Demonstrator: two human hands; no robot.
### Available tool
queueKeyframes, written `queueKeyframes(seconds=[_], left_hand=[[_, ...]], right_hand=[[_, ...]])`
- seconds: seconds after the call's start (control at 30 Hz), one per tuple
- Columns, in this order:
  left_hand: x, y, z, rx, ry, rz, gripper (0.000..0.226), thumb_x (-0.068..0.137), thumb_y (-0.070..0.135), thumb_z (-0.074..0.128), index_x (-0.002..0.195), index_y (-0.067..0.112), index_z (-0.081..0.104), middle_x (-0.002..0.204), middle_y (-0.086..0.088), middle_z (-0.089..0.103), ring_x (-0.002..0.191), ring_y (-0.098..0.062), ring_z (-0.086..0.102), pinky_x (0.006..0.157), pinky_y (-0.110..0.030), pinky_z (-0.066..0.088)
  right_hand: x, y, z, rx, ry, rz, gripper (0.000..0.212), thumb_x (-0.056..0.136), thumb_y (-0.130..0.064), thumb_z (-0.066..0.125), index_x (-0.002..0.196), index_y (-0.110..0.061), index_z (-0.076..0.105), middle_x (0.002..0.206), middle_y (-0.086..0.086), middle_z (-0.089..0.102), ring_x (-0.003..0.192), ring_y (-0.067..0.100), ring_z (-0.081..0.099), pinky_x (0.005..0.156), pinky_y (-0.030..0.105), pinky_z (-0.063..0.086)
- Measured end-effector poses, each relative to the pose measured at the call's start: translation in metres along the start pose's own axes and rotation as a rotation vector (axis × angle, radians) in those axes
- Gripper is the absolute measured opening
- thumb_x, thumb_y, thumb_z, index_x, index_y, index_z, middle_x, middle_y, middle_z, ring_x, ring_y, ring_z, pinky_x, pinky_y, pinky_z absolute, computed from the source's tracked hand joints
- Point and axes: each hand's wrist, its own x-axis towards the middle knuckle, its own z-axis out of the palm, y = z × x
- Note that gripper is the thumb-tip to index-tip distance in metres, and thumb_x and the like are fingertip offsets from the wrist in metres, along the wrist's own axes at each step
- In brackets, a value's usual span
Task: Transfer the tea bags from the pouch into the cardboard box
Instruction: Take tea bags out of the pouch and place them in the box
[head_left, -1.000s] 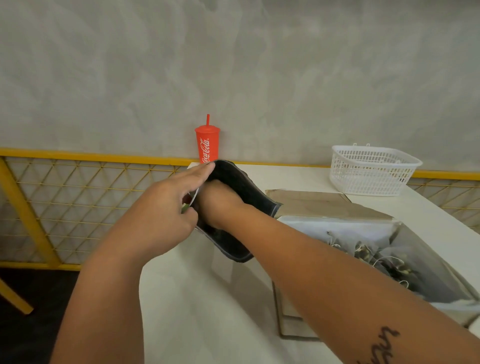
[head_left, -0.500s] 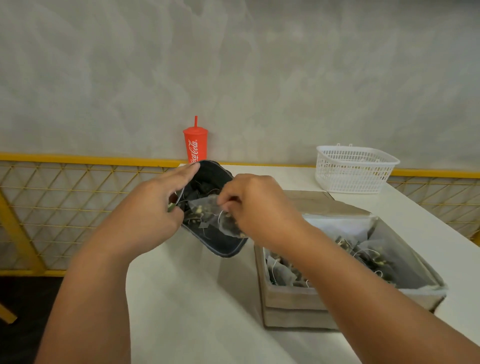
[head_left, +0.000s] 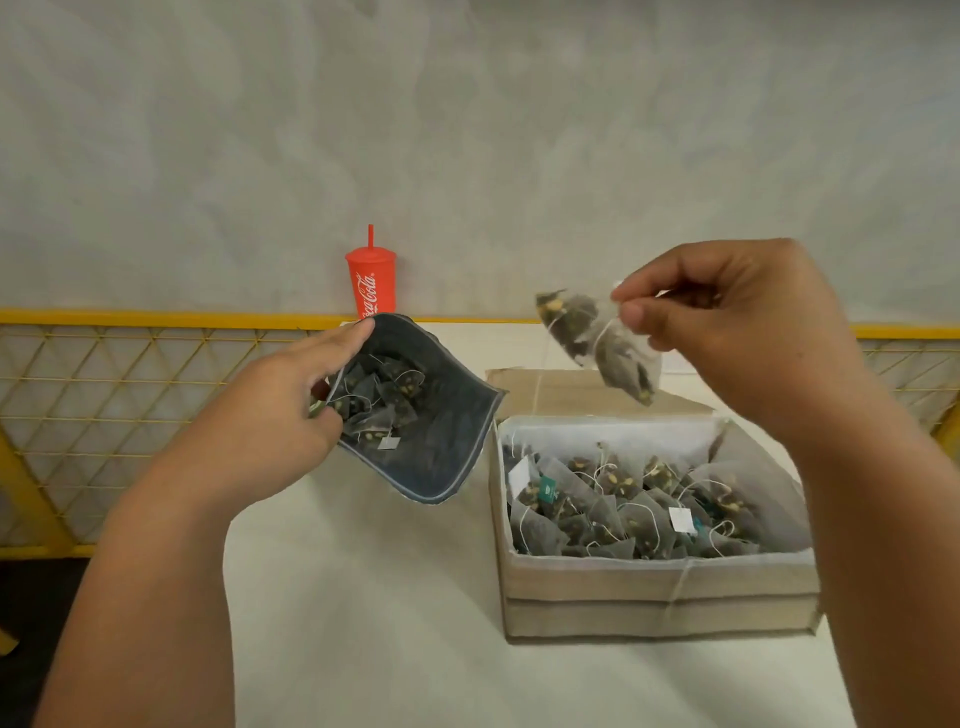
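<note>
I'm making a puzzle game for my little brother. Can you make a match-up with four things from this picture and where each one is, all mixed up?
Things:
1. red cup
2. pouch
3. cardboard box
4. pinched tea bags

Places:
A. dangling in the air from the right hand
B. resting on the white table
C. at the back, by the wall
D. held open by the left hand

Pairs: 1-C, 2-D, 3-B, 4-A.
</note>
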Motion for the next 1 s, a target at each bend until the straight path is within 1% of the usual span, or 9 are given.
queueKeyframes(seconds=[0.13, 0.23, 0.33, 0.4, 0.47, 0.6, 0.77, 0.87, 1.0], left_hand=[[0.0, 0.001, 0.0, 0.015, 0.002, -0.003, 0.073, 0.081, -0.006, 0.051, 0.138, 0.037, 0.033, 0.14, 0.021, 0.035, 0.119, -0.016, 0.044, 0.093, -0.027, 0.038], [-0.001, 0.003, 0.0, 0.019, 0.002, 0.002, 0.073, 0.081, -0.006, 0.05, 0.138, 0.036, 0.033, 0.141, 0.019, 0.035, 0.121, -0.02, 0.044, 0.095, -0.028, 0.038], [-0.002, 0.005, 0.0, 0.0, 0.015, -0.013, 0.072, 0.081, -0.007, 0.05, 0.137, 0.036, 0.034, 0.139, 0.02, 0.036, 0.118, -0.028, 0.042, 0.094, -0.031, 0.04], [-0.001, 0.003, 0.001, -0.009, 0.011, -0.005, 0.073, 0.081, -0.008, 0.05, 0.137, 0.035, 0.035, 0.137, 0.023, 0.036, 0.119, -0.024, 0.044, 0.092, -0.027, 0.039], [0.0, 0.001, 0.001, -0.015, 0.005, 0.006, 0.074, 0.08, -0.008, 0.05, 0.137, 0.035, 0.035, 0.136, 0.024, 0.035, 0.12, -0.018, 0.044, 0.092, -0.023, 0.036], [0.0, -0.001, 0.001, -0.004, 0.002, 0.007, 0.074, 0.08, -0.007, 0.05, 0.137, 0.037, 0.033, 0.142, 0.019, 0.036, 0.121, -0.017, 0.044, 0.092, -0.028, 0.039], [0.001, -0.004, 0.002, 0.006, 0.013, 0.02, 0.074, 0.079, -0.007, 0.051, 0.137, 0.037, 0.034, 0.141, 0.019, 0.036, 0.12, -0.016, 0.044, 0.09, -0.022, 0.035], [0.001, -0.004, 0.002, 0.015, 0.006, 0.016, 0.074, 0.08, -0.006, 0.051, 0.137, 0.039, 0.033, 0.142, 0.019, 0.035, 0.121, -0.017, 0.044, 0.093, -0.026, 0.037], [0.0, -0.001, 0.001, 0.011, 0.003, 0.017, 0.074, 0.08, -0.006, 0.05, 0.137, 0.038, 0.033, 0.143, 0.018, 0.035, 0.122, -0.017, 0.043, 0.094, -0.026, 0.037]], right_hand=[[0.007, 0.02, -0.012, -0.083, 0.092, 0.032, 0.03, 0.079, -0.011, 0.07, 0.065, -0.037, 0.062, 0.048, -0.024, 0.059, 0.047, 0.0, 0.052, 0.045, 0.002, 0.036], [0.011, 0.034, -0.011, -0.139, 0.118, 0.048, 0.031, 0.08, -0.01, 0.068, 0.065, -0.036, 0.061, 0.047, -0.014, 0.059, 0.048, 0.005, 0.049, 0.043, 0.003, 0.034], [0.012, 0.048, -0.001, -0.226, 0.085, 0.061, 0.024, 0.082, -0.009, 0.067, 0.069, -0.03, 0.062, 0.059, -0.013, 0.057, 0.055, 0.016, 0.053, 0.049, 0.009, 0.037], [0.012, 0.058, 0.007, -0.267, 0.048, 0.075, 0.021, 0.082, -0.008, 0.066, 0.072, -0.027, 0.064, 0.064, -0.012, 0.059, 0.058, 0.013, 0.054, 0.05, 0.004, 0.036], [0.013, 0.067, 0.017, -0.324, -0.033, 0.092, 0.018, 0.082, -0.007, 0.065, 0.076, -0.023, 0.068, 0.074, -0.005, 0.064, 0.063, 0.009, 0.055, 0.054, 0.002, 0.037], [0.012, 0.082, 0.038, -0.512, -0.279, 0.057, 0.02, 0.084, -0.001, 0.057, 0.089, -0.012, 0.073, 0.093, 0.003, 0.07, 0.078, 0.013, 0.058, 0.073, 0.021, 0.044], [0.011, 0.089, 0.052, -0.664, -0.523, 0.082, 0.03, 0.087, -0.004, 0.056, 0.108, -0.019, 0.069, 0.115, -0.002, 0.066, 0.098, 0.016, 0.061, 0.087, 0.023, 0.045], [0.011, 0.088, 0.044, -0.579, -0.474, 0.121, 0.037, 0.084, -0.001, 0.059, 0.115, -0.021, 0.066, 0.115, -0.003, 0.066, 0.083, 0.01, 0.059, 0.08, 0.019, 0.044], [0.014, 0.086, 0.025, -0.458, -0.357, 0.126, 0.042, 0.082, -0.001, 0.064, 0.116, -0.025, 0.063, 0.098, -0.01, 0.063, 0.069, 0.001, 0.053, 0.065, 0.011, 0.04]])
